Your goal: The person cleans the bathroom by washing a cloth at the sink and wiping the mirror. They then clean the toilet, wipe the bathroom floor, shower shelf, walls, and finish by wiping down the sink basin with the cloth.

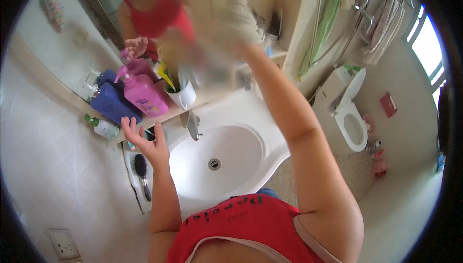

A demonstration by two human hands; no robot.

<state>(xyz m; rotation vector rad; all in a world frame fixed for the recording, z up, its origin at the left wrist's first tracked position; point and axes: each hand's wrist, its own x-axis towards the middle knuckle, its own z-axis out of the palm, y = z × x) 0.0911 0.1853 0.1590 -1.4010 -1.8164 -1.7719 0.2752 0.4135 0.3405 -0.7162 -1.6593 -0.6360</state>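
My left hand (149, 142) is raised over the left side of the white sink (231, 137), fingers spread and holding nothing. It is nearest to a pink pump bottle (144, 94), a blue pump bottle (112, 103) and a small white bottle with a green pump (103, 127) along the ledge. Below it a dark hairbrush (140, 166) lies on the counter. My right arm stretches forward toward the mirror and the shelf. Blur hides the fingers of my right hand (241, 51), so whatever they hold cannot be made out.
A white cup (181, 96) with a yellow tube in it stands behind the metal faucet (193, 124). Rolled towels (243, 19) sit on the open shelf at right. Farther right are a toilet (351, 127), a green towel (325, 22) and hanging cloths (385, 24).
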